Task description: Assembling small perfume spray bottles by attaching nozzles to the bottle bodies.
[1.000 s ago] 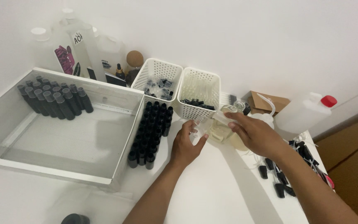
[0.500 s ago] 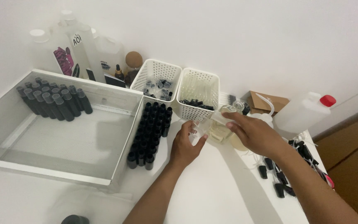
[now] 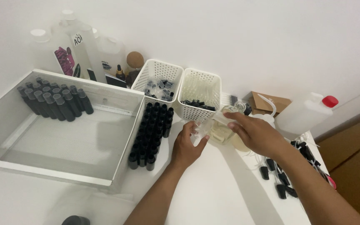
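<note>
Two hands meet mid-table: my left hand (image 3: 188, 146) closes round a small clear bottle (image 3: 199, 132), my right hand (image 3: 255, 134) grips a squeeze bottle (image 3: 223, 121), nozzle at its mouth. This looks like filling; next calls for a steady squeeze, nozzle kept centred.

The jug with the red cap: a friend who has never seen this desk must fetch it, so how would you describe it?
Start at the two white baskets by the back wall and go right, past the brown cardboard piece. The jug lies tilted at the table's right edge, beyond the right hand. It alone is translucent white with a red cap.
</note>
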